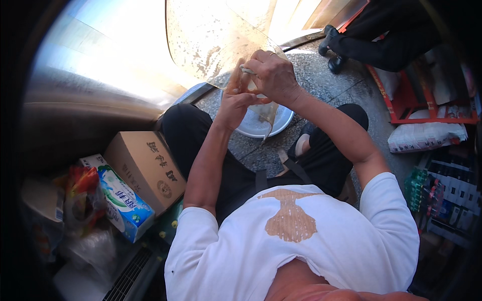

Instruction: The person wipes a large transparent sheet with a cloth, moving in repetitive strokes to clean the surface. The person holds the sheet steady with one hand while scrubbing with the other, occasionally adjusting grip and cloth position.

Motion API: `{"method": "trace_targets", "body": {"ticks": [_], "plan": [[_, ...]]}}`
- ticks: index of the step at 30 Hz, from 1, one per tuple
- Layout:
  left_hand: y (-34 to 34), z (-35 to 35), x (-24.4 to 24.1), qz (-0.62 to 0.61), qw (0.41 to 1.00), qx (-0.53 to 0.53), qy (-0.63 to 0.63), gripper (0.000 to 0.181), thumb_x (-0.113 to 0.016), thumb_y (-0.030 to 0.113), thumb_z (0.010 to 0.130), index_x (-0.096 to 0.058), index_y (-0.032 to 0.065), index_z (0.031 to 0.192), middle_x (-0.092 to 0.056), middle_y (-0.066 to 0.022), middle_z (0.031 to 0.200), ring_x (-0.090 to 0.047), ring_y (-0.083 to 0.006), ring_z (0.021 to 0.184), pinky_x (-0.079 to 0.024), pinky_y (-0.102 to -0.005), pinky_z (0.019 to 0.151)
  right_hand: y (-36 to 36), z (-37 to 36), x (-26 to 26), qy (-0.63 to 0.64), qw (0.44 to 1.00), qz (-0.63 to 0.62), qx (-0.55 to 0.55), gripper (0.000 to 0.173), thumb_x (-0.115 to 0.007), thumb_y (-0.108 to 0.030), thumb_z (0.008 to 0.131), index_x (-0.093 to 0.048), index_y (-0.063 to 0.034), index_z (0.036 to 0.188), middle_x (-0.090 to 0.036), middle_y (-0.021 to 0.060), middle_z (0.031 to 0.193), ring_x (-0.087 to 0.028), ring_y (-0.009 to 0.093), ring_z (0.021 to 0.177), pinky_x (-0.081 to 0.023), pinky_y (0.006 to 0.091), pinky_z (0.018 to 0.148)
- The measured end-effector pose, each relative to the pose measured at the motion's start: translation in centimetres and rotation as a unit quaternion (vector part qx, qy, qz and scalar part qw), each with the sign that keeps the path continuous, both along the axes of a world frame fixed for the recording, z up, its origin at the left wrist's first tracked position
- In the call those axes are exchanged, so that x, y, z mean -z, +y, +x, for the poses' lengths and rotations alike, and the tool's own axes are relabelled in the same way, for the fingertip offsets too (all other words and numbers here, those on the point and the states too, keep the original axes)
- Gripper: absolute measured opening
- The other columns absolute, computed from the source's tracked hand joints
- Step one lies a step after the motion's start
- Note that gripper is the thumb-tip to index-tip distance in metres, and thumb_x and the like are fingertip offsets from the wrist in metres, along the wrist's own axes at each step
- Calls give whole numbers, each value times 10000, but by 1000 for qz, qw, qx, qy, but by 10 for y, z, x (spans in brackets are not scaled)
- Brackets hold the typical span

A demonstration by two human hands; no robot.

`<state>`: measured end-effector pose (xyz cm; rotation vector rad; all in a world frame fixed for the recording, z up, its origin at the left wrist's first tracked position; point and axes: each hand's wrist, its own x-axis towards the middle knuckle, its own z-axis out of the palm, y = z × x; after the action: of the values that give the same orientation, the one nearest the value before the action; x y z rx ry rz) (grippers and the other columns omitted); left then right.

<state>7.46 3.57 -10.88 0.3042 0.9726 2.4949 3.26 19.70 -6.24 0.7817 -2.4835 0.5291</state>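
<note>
My left hand (235, 103) grips the lower part of a large translucent, flexible plastic sheet (211, 41); its fingers show through the material. The sheet is wet, with drops or bubbles over it, and its narrow lower end hangs over a round, pale basin (260, 128) on the floor. Above and right of the left hand, my right hand (273, 73) wears a ring and pinches a small whitish piece (247, 70) against or close to the sheet. What this piece is cannot be told. The basin holds what looks like liquid and is partly hidden by the hands and sheet.
At left stand a cardboard box (145, 165), a blue-and-white tissue pack (120, 199) and plastic bags (88, 240), beside a shiny metal panel (113, 75). Another person's black-clad legs (384, 41) are at upper right, near a red rack (429, 109) and a white sack (425, 137).
</note>
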Motion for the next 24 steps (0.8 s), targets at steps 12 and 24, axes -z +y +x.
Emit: {"method": "trace_targets", "body": {"ticks": [12, 24], "plan": [[2, 4, -3, -19, 999, 27, 24, 1070, -493, -162, 741, -71, 269, 1625, -214, -186, 1640, -546, -452, 1282, -609, -466, 903, -1, -31, -14, -53, 994, 3, 100, 111, -714, -161, 859, -734, -92, 944, -682, 75, 935, -697, 274, 824, -558, 375, 719], [0, 5, -5, -26, 1000, 17, 2, 1022, -476, -170, 779, -76, 259, 1616, -413, -156, 1526, -615, -374, 1218, -625, -399, 870, -15, -16, -10, -9, 1000, 3, 17, 103, -729, -163, 845, -728, -98, 924, -666, 56, 874, -698, 238, 761, -553, 358, 653]]}}
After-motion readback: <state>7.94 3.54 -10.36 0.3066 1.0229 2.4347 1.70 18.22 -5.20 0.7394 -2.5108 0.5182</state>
